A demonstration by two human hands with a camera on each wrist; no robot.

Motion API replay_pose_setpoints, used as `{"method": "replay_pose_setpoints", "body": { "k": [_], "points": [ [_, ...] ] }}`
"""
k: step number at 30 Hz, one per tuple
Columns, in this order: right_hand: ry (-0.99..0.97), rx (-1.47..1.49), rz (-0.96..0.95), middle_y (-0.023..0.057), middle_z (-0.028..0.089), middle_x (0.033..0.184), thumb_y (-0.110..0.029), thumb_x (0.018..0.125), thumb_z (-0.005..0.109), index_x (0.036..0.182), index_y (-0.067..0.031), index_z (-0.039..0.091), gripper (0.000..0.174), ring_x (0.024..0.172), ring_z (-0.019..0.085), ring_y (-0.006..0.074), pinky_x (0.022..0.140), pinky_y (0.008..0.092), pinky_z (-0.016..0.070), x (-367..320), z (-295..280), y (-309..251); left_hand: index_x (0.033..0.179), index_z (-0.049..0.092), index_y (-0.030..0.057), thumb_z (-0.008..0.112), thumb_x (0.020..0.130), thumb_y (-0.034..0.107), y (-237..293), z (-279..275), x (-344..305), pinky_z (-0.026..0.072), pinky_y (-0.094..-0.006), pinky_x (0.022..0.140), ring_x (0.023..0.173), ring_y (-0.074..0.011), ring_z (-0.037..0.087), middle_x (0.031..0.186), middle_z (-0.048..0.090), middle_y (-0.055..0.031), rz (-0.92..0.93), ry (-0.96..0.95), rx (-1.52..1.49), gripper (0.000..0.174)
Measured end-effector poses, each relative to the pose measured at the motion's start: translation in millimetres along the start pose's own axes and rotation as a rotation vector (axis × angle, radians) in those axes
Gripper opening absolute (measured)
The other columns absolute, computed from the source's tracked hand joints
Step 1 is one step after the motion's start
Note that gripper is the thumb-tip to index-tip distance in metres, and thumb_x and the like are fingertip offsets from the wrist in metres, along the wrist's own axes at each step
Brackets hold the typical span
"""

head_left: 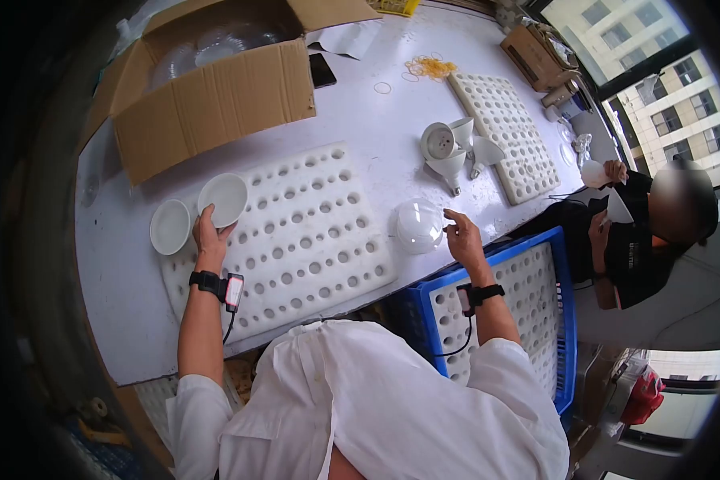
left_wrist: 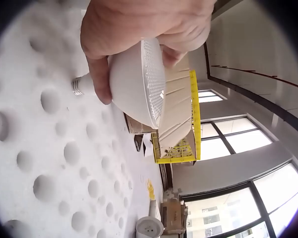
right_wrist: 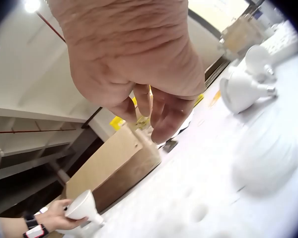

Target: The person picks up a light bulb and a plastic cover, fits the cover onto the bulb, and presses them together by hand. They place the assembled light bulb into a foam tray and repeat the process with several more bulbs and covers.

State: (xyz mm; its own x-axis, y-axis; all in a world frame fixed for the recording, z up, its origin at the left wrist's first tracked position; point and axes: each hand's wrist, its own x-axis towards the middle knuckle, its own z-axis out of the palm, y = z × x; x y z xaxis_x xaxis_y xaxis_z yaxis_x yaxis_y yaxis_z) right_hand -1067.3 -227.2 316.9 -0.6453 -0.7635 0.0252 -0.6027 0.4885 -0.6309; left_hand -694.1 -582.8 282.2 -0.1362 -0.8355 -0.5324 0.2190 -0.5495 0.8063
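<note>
My left hand (head_left: 210, 236) grips a white reflector light bulb (head_left: 226, 194) by its cone, over the left part of a white foam board (head_left: 296, 276) with rows of holes. In the left wrist view, the held bulb (left_wrist: 126, 87) lies sideways, its metal screw base to the left and dimpled lens to the right. A second white bulb (head_left: 170, 227) stands just left of it, lens up. Over at the right, my right hand (head_left: 464, 238) has loosely bent fingers and nothing in them, beside a stack of clear plastic domes (head_left: 418, 226).
Several white bulb housings (head_left: 448, 156) lie beyond the domes, near another foam board (head_left: 508, 136). An open cardboard box (head_left: 216, 104) holding clear plastic stands at back left. A blue crate (head_left: 564, 320) sits at the table's front edge. Another person (head_left: 648, 232) sits at the right.
</note>
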Motion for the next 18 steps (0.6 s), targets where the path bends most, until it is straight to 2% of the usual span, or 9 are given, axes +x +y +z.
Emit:
{"method": "replay_pose_setpoints", "body": {
  "k": [1, 2, 4, 7, 8, 9, 11, 13, 18],
  "points": [
    [-0.004, -0.179, -0.024, 0.0197, 0.061, 0.106, -0.003, 0.080, 0.052, 0.118, -0.0045, 0.054, 0.038, 0.085, 0.065, 0.0253, 0.072, 0.0351, 0.0512, 4.1, -7.4, 18.2, 0.121, 0.046, 0.0041, 0.059, 0.081, 0.032, 0.0, 5.5, -3.5, 0.0514, -0.0438, 0.079, 0.106, -0.0276, 0.052, 0.117, 0.049, -0.0125, -0.017, -0.015, -0.075, 0.051],
    [-0.038, -0.181, 0.070, 0.0191, 0.061, 0.107, -0.014, 0.081, 0.058, 0.120, -0.0048, 0.054, 0.040, 0.089, 0.064, 0.0277, 0.079, 0.0365, 0.0500, 6.6, -13.0, 36.0, 0.121, 0.045, 0.0016, 0.059, 0.081, 0.035, -2.7, 3.9, -14.7, 0.0503, -0.0428, 0.080, 0.108, -0.0280, 0.051, 0.121, 0.048, -0.0143, 0.001, 0.000, -0.090, 0.054],
    [-0.092, -0.115, 0.193, 0.0198, 0.060, 0.109, -0.018, 0.079, 0.062, 0.121, -0.0040, 0.053, 0.045, 0.092, 0.063, 0.0294, 0.082, 0.0364, 0.0490, 11.8, -24.9, 33.5, 0.123, 0.043, -0.0010, 0.061, 0.082, 0.030, -20.8, -16.3, -30.5, 0.0490, -0.0400, 0.082, 0.109, -0.0266, 0.051, 0.124, 0.048, -0.0154, 0.040, 0.126, 0.031, 0.055],
    [-0.227, 0.026, 0.329, 0.0232, 0.055, 0.116, -0.030, 0.073, 0.071, 0.124, -0.0002, 0.049, 0.063, 0.104, 0.057, 0.0341, 0.090, 0.0375, 0.0453, 23.7, -23.0, 37.5, 0.125, 0.043, -0.0012, 0.071, 0.073, 0.016, -68.0, -49.4, -83.8, 0.0469, -0.0351, 0.085, 0.112, -0.0305, 0.052, 0.123, 0.051, -0.0169, 0.475, -0.182, 0.738, 0.061],
    [-0.218, -0.120, 0.233, 0.0242, 0.054, 0.118, -0.031, 0.072, 0.071, 0.124, 0.0010, 0.049, 0.066, 0.106, 0.056, 0.0346, 0.090, 0.0380, 0.0449, 29.3, -17.9, 43.0, 0.123, 0.046, 0.0018, 0.080, 0.061, 0.024, -59.4, -41.0, -110.7, 0.0394, -0.0405, 0.096, 0.120, -0.0330, 0.045, 0.130, 0.046, -0.0188, 0.531, -0.358, 1.123, 0.075],
    [-0.208, -0.265, 0.137, 0.0253, 0.052, 0.119, -0.032, 0.071, 0.072, 0.124, 0.0021, 0.048, 0.068, 0.108, 0.054, 0.0352, 0.091, 0.0385, 0.0446, 36.5, -14.3, 46.9, 0.123, 0.046, 0.0018, 0.080, 0.061, 0.024, -57.7, -32.3, -124.9, 0.0394, -0.0405, 0.096, 0.120, -0.0330, 0.045, 0.130, 0.046, -0.0188, 0.532, -0.360, 1.122, 0.075],
    [-0.146, -0.231, 0.237, 0.0253, 0.052, 0.119, -0.033, 0.068, 0.073, 0.124, 0.0023, 0.049, 0.070, 0.110, 0.052, 0.0350, 0.091, 0.0386, 0.0439, 57.3, -12.4, 56.8, 0.124, 0.046, 0.0066, 0.085, 0.047, 0.032, -59.4, -22.6, -142.6, 0.0259, -0.0464, 0.105, 0.128, -0.0345, 0.033, 0.138, 0.037, -0.0179, 0.829, -0.645, 1.640, 0.090],
    [0.082, -0.207, 0.315, 0.0251, 0.053, 0.117, -0.031, 0.067, 0.073, 0.123, 0.0018, 0.049, 0.069, 0.107, 0.053, 0.0355, 0.090, 0.0386, 0.0443, 79.2, -4.2, 76.9, 0.124, 0.045, 0.0086, 0.085, 0.044, 0.035, -69.5, -29.0, -138.2, 0.0213, -0.0479, 0.107, 0.131, -0.0346, 0.028, 0.140, 0.033, -0.0166, 0.818, -0.629, 1.625, 0.093],
    [0.100, -0.222, 0.263, 0.0256, 0.058, 0.109, -0.030, 0.068, 0.071, 0.118, 0.0007, 0.054, 0.061, 0.103, 0.056, 0.0361, 0.089, 0.0395, 0.0449, 116.8, 17.2, 102.6, 0.125, 0.043, 0.0117, 0.086, 0.042, 0.037, -81.4, -32.5, -132.2, 0.0181, -0.0490, 0.108, 0.134, -0.0358, 0.022, 0.144, 0.029, -0.0147, 0.796, -0.499, 1.630, 0.097]
  ]
}}
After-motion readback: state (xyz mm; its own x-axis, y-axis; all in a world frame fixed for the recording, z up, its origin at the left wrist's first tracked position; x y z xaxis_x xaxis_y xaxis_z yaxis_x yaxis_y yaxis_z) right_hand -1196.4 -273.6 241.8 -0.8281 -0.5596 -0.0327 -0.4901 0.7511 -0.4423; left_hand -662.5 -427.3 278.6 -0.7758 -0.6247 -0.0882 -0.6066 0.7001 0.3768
